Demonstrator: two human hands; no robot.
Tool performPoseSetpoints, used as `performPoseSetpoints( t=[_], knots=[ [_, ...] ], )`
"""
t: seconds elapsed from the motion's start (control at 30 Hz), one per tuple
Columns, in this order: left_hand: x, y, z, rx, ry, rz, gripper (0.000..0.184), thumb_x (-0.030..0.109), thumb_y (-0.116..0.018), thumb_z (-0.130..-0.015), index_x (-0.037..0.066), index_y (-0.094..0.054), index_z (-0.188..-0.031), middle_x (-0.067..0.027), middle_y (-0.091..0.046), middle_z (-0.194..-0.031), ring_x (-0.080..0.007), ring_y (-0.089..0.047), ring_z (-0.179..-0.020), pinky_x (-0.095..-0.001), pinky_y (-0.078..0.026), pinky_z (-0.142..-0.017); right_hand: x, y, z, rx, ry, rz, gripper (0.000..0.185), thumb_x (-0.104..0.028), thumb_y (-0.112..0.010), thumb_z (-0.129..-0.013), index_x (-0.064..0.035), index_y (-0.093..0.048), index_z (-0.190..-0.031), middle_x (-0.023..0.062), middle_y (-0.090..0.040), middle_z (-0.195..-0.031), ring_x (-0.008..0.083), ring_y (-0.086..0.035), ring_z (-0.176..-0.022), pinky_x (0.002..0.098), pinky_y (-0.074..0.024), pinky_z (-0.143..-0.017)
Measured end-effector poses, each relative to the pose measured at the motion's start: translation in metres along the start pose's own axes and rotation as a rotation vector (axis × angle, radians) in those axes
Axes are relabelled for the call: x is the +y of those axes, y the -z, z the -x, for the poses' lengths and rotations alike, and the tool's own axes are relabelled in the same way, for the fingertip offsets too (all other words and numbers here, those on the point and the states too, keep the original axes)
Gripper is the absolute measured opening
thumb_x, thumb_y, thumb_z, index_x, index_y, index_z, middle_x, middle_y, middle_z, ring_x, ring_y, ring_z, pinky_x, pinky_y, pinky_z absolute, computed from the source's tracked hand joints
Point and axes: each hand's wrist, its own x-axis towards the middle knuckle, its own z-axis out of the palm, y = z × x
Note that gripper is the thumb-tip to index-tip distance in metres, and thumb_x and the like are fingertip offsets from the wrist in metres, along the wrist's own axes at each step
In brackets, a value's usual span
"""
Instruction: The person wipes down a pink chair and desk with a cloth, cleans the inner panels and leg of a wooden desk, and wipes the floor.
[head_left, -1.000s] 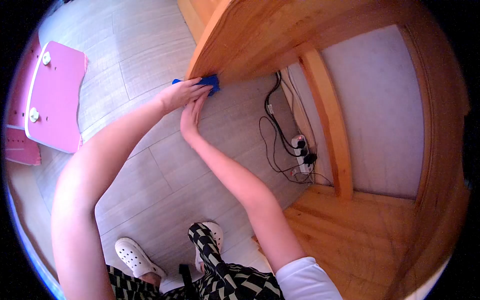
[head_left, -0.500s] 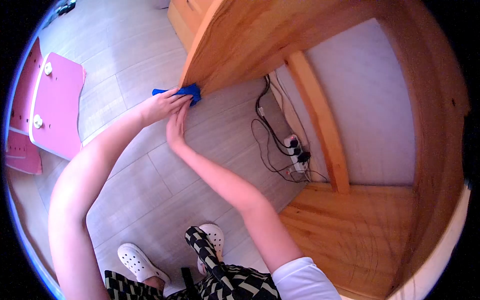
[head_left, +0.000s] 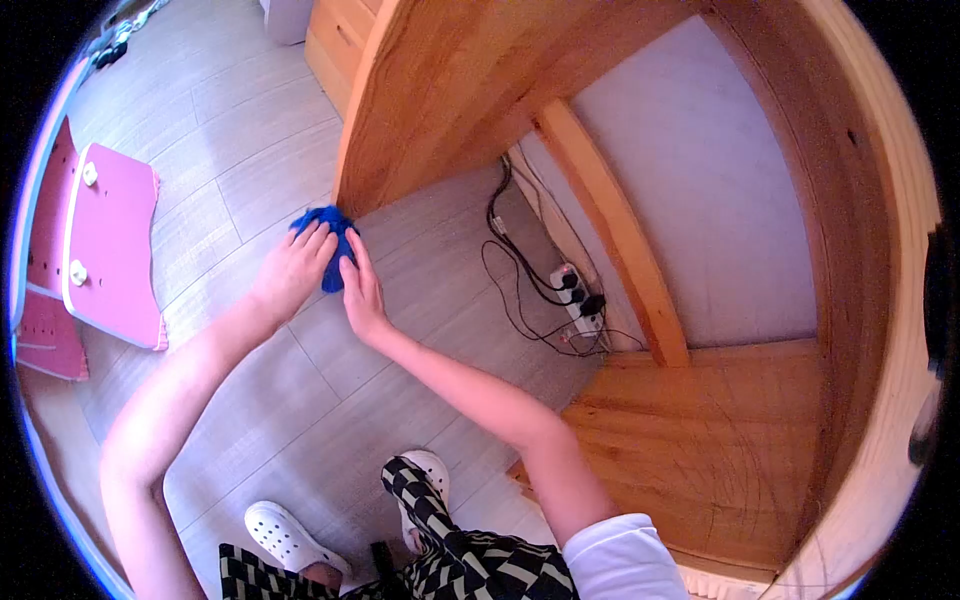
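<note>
A crumpled blue cloth is bunched between my two hands, close to the lower front corner of an upright wooden panel. My left hand lies over the cloth's left side, its fingers curled onto the fabric. On the other side, my right hand pinches the cloth's right edge between thumb and fingers. Part of the cloth is hidden under the left fingers.
A white power strip with black plugs and loose cables lies by the wall, under the wooden furniture. To the left is pink furniture with white knobs. Wooden drawers stand behind the panel. My white clogs are on the grey floor.
Both hands and the cloth have come off the panel's edge, moving down and left. The cloth is more bunched up, and my hands are farther apart. The view has shifted slightly.
</note>
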Motion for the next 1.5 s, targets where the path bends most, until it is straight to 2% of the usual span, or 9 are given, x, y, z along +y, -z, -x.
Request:
performPoseSetpoints(
  t=[0.2,0.57,0.83,1.0,1.13,1.17,1.2,1.33,1.5],
  knots=[
    [0.04,0.005,0.004,-0.052,0.402,0.571,0.029,0.016,-0.061,-0.087,0.001,-0.053,-0.111,-0.0249,-0.063,-0.099,-0.0415,-0.063,-0.083,-0.0477,-0.051,-0.071,0.007,0.036,0.032,0.01,0.028,0.104,0.077,-0.036,-0.063,-0.089,0.0027,-0.026,-0.144,0.0235,-0.037,-0.145,0.0333,-0.035,-0.135,0.0406,-0.0278,-0.111],
    [0.128,-0.012,-0.022,-0.114,0.49,1.112,0.035,0.028,-0.06,-0.092,-0.002,-0.058,-0.109,-0.0263,-0.066,-0.089,-0.041,-0.066,-0.084,-0.0446,-0.052,-0.071,0.01,0.106,0.095,0.438,-0.376,-0.16,0.066,-0.029,-0.066,-0.087,0.0015,-0.036,-0.138,0.0105,-0.056,-0.122,0.0196,-0.053,-0.113,0.0303,-0.0392,-0.1],
    [0.156,-0.012,-0.03,-0.343,0.47,1.282,0.059,0.051,-0.062,-0.086,-0.008,-0.065,-0.083,-0.0251,-0.065,-0.073,-0.0361,-0.068,-0.07,-0.0433,-0.051,-0.065,0.016,0.174,0.133,0.194,-0.646,-0.171,0.039,-0.009,-0.054,-0.079,-0.0033,-0.06,-0.117,0.0013,-0.064,-0.097,0.0121,-0.058,-0.088,0.0269,-0.0463,-0.08],
    [0.155,-0.02,-0.041,-0.542,0.457,1.157,0.07,0.064,-0.059,-0.08,-0.006,-0.067,-0.078,-0.0219,-0.068,-0.076,-0.0356,-0.068,-0.075,-0.0434,-0.052,-0.069,-0.006,0.222,0.139,-0.213,-0.865,-0.091,0.036,-0.011,-0.057,-0.079,-0.0036,-0.062,-0.114,-0.0005,-0.065,-0.088,0.0103,-0.059,-0.075,0.0254,-0.0482,-0.071],
    [0.158,-0.028,-0.047,-0.662,0.442,0.892,0.061,0.056,-0.062,-0.082,-0.002,-0.066,-0.098,-0.0202,-0.068,-0.1,-0.0312,-0.067,-0.092,-0.0431,-0.053,-0.078,0.029,0.229,0.142,-0.16,-0.891,0.023,0.038,-0.011,-0.06,-0.08,-0.0019,-0.06,-0.117,0.0037,-0.066,-0.097,0.0133,-0.061,-0.086,0.0265,-0.0482,-0.079],
    [0.162,-0.034,-0.044,-0.663,0.445,0.894,0.061,0.056,-0.062,-0.082,-0.002,-0.066,-0.098,-0.0202,-0.068,-0.1,-0.0312,-0.067,-0.092,-0.0431,-0.053,-0.078,0.06,0.227,0.149,0.003,-0.677,0.162,0.039,-0.011,-0.06,-0.081,-0.0005,-0.059,-0.118,0.0077,-0.065,-0.104,0.017,-0.06,-0.094,0.0284,-0.0472,-0.085],
    [0.17,-0.048,-0.035,-0.476,0.4,0.801,0.056,0.048,-0.064,-0.083,0.0,-0.061,-0.112,-0.0187,-0.063,-0.113,-0.0304,-0.063,-0.102,-0.0421,-0.051,-0.085,0.078,0.226,0.156,0.16,-0.463,0.293,0.04,-0.01,-0.061,-0.082,0.0008,-0.057,-0.12,0.0117,-0.064,-0.11,0.0207,-0.06,-0.102,0.0304,-0.0462,-0.091],
    [0.181,-0.088,-0.011,-0.083,0.062,0.338,0.063,0.031,-0.064,-0.085,0.01,-0.041,-0.14,-0.0122,-0.036,-0.149,-0.0266,-0.039,-0.134,-0.0428,-0.034,-0.108,0.084,0.221,0.176,0.357,-0.549,0.424,0.05,-0.011,-0.058,-0.088,0.0015,-0.044,-0.135,0.0183,-0.048,-0.137,0.0272,-0.044,-0.129,0.0351,-0.0324,-0.109],
    [0.174,-0.117,-0.017,-0.073,-0.141,0.403,0.059,0.032,-0.061,-0.087,0.011,-0.043,-0.139,-0.0098,-0.035,-0.15,-0.0251,-0.028,-0.14,-0.0453,-0.022,-0.114,0.066,0.21,0.214,0.335,-0.81,0.608,0.06,-0.023,-0.056,-0.091,0.0004,-0.036,-0.142,0.02,-0.041,-0.143,0.0289,-0.039,-0.133,0.0362,-0.0284,-0.111]
  ],
)
